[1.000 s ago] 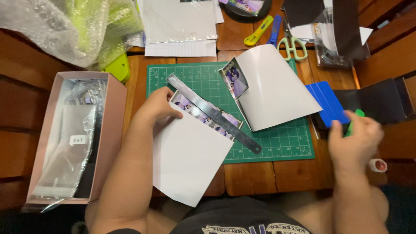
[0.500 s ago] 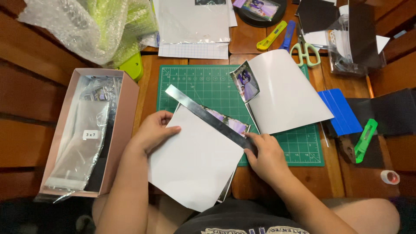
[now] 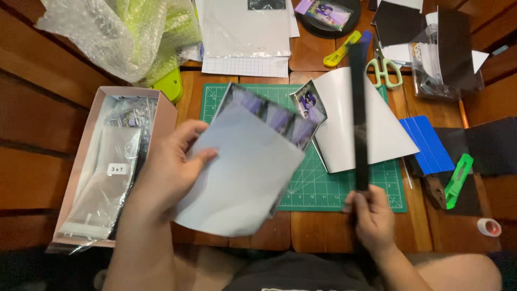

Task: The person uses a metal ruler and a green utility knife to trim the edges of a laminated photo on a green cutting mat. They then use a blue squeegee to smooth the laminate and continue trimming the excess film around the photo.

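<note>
My left hand (image 3: 171, 167) grips a stack of white sheets (image 3: 242, 172) lifted off the green cutting mat (image 3: 318, 186); a strip of purple-toned photo prints (image 3: 269, 114) shows along the stack's upper edge. In my right hand (image 3: 371, 215) a long dark metal ruler (image 3: 357, 116) is held by its near end and points away from me, upright over the mat. A curled white sheet (image 3: 361, 121) with a small photo (image 3: 308, 102) at its corner lies on the mat behind the ruler.
A pink box (image 3: 75, 161) of clear sleeves stands at the left. Bubble wrap (image 3: 113, 32) lies at the far left. Scissors (image 3: 383, 67), a yellow cutter (image 3: 340, 51), blue squeegee (image 3: 428, 143), green cutter (image 3: 458, 178) and tape roll (image 3: 489, 227) lie right.
My right hand came from the green cutter to the ruler and lifted it off the sheets, turning it upright. My left hand raised the stack of sheets off the mat.
</note>
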